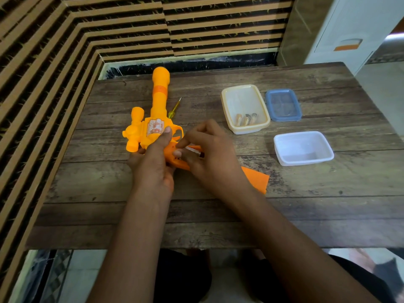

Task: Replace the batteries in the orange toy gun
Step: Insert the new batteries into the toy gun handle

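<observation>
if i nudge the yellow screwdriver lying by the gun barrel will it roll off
The screwdriver has a round-looking handle, so it would probably roll on the flat table. The toy gun barrel beside it would likely block it on that side. It looks thin and rigid, probably light.

The left hand and the right hand are seen bare, with short nails, on forearms left uncovered to the near edge, where a black cloth garment is worn over the lap.
</observation>
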`<state>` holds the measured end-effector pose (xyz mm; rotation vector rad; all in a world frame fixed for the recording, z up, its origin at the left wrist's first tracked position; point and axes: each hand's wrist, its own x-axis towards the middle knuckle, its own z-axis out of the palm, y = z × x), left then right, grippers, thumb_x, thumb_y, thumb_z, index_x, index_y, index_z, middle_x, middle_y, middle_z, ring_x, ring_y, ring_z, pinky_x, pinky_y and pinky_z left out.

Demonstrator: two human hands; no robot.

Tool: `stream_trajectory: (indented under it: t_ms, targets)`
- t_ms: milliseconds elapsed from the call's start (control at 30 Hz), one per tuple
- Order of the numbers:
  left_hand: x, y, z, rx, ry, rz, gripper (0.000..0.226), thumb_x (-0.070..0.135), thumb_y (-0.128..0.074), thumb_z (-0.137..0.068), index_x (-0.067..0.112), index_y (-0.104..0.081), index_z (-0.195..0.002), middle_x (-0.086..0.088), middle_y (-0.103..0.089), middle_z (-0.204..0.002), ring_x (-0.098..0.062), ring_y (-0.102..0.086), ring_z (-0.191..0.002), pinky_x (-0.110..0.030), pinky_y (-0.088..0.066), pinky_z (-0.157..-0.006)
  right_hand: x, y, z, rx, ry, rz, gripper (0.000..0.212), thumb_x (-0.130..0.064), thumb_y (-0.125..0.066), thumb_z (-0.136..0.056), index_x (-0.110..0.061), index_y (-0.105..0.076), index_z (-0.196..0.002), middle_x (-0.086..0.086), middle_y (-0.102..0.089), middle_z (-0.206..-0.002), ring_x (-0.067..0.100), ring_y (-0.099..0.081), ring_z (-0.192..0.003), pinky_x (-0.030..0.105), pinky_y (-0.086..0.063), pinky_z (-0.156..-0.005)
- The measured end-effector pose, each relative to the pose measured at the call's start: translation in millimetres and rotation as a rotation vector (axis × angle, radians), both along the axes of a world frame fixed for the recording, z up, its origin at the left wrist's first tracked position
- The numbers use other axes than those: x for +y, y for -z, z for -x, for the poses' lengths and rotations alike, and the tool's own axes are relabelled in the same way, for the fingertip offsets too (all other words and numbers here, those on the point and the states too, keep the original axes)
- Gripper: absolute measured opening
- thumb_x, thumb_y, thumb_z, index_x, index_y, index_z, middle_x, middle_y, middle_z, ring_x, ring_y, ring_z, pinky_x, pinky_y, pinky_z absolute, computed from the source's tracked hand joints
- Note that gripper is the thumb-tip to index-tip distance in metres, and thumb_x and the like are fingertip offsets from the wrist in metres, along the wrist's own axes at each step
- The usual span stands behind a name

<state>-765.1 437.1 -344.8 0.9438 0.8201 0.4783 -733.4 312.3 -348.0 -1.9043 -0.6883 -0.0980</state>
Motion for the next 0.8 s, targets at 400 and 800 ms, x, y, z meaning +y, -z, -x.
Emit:
stream_trajectory:
  t_ms: [400, 800]
  targets:
    - [-9, 3, 0, 0.033, -0.036, -0.030, 0.046, 0.011, -0.084, -0.084, 0.012, -0.068, -0.128, -0.011, -0.078, -0.115, -0.028, -0.079, -0.097, -0.049, -0.066, -0.076, 6, -14, 2, 0.429, 0.159, -0.075, 0.012, -0.005, -0.079, -0.077, -0.013, -0.077, -0.068, -0.004, -0.075, -0.069, 0.008, -0.072, -0.070, 0.040, -0.061, -0.075]
    - [-16, -3, -1, 0.103, -0.092, -0.023, 0.051, 0.010, -0.086, -0.082, 0.013, -0.067, -0.129, -0.008, -0.078, -0.115, -0.023, -0.080, -0.091, -0.042, -0.065, -0.065, -1, -16, -3, 0.661, 0.163, -0.171, 0.013, -0.001, -0.084, -0.072, -0.004, -0.075, -0.064, 0.016, -0.075, -0.070, 0.035, -0.075, -0.079, 0.055, -0.062, -0.077]
